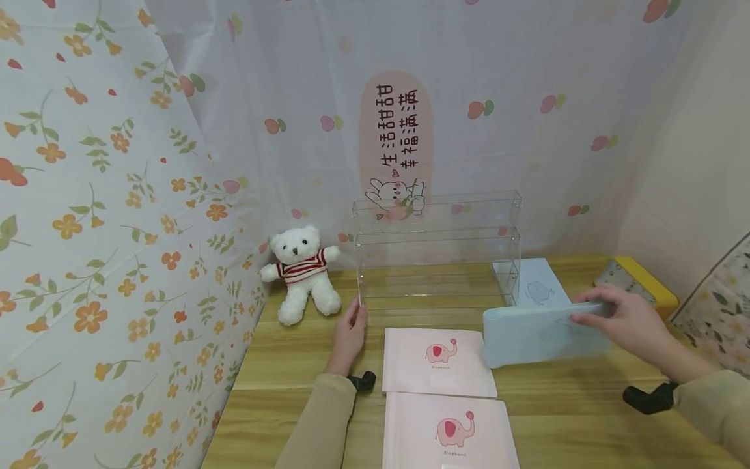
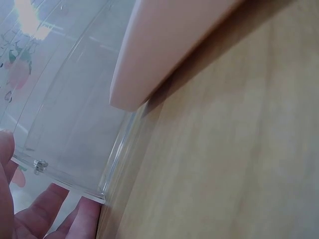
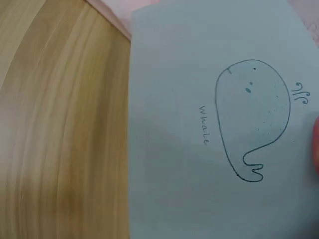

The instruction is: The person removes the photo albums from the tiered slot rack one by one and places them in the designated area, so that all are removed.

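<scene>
A light blue book (image 1: pixel 539 339) with a whale drawing is pinched along its upper edge by my right hand (image 1: pixel 635 326), tilted above the table. The printed word "Whale" shows on its cover (image 3: pixel 174 164) in the right wrist view. My left hand (image 1: pixel 349 333) grips the left side panel of a clear plastic tiered shelf (image 1: pixel 436 251), its fingers (image 2: pixel 47 201) against the panel edge. Two pink books with elephant pictures lie in front of the shelf: one farther away (image 1: pixel 410 358), one nearer (image 1: pixel 418 423). Another blue book (image 1: pixel 539 280) lies behind the held one.
A white teddy bear (image 1: pixel 305 286) in a striped shirt sits left of the shelf. At the back right stands a yellow and grey object (image 1: pixel 641 283). Floral cloth (image 1: pixel 117 228) hangs on the left, with a printed curtain (image 1: pixel 504 143) behind the shelf.
</scene>
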Demonstrator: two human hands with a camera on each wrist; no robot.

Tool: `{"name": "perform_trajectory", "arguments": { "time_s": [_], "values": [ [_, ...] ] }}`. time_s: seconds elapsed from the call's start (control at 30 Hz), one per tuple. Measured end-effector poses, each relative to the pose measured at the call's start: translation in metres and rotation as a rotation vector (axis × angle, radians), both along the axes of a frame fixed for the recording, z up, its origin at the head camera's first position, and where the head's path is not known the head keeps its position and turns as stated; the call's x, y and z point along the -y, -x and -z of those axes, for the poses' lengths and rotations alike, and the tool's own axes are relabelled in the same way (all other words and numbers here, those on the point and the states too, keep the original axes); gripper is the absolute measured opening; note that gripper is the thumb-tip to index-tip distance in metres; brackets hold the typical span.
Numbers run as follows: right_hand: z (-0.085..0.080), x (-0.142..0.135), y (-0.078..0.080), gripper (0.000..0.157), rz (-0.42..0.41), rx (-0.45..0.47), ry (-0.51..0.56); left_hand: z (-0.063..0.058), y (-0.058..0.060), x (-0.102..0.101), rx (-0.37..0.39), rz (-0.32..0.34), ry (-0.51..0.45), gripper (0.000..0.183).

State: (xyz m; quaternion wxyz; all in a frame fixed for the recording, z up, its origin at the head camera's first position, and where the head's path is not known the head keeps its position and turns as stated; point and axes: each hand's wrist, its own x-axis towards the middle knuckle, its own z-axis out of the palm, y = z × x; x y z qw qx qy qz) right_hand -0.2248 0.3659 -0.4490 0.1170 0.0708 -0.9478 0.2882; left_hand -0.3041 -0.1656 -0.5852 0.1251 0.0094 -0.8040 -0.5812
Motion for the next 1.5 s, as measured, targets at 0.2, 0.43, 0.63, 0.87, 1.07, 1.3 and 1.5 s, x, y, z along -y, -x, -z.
{"name": "perform_trajectory", "arguments": {
  "time_s": [0.2,0.43,0.63,0.87,1.07,1.3,1.5],
  "values": [
    [0.003,-0.012,0.000,0.030,-0.013,0.049,-0.054,-0.001,-0.001,-0.001,0.014,-0.002,-0.005,0.047],
    [0.010,-0.025,0.001,0.025,-0.127,0.083,-0.058,0.000,-0.001,-0.001,0.008,-0.003,-0.008,0.048],
    [0.018,-0.036,0.006,0.028,-0.245,0.032,-0.108,0.000,-0.001,-0.001,-0.004,0.001,-0.012,0.047],
    [0.018,-0.042,0.016,0.037,-0.291,-0.044,-0.255,0.003,0.001,0.000,-0.006,-0.005,-0.009,0.048],
    [0.015,-0.043,0.021,0.039,-0.270,0.083,-0.298,0.002,0.000,-0.001,-0.014,-0.011,0.018,0.048],
    [0.022,-0.045,0.022,0.039,-0.267,0.144,-0.288,0.001,0.000,-0.002,-0.016,-0.020,0.017,0.045],
    [0.038,-0.045,0.022,0.037,-0.261,0.142,-0.281,0.001,0.000,-0.001,-0.022,-0.015,0.002,0.045]
  ]
}}
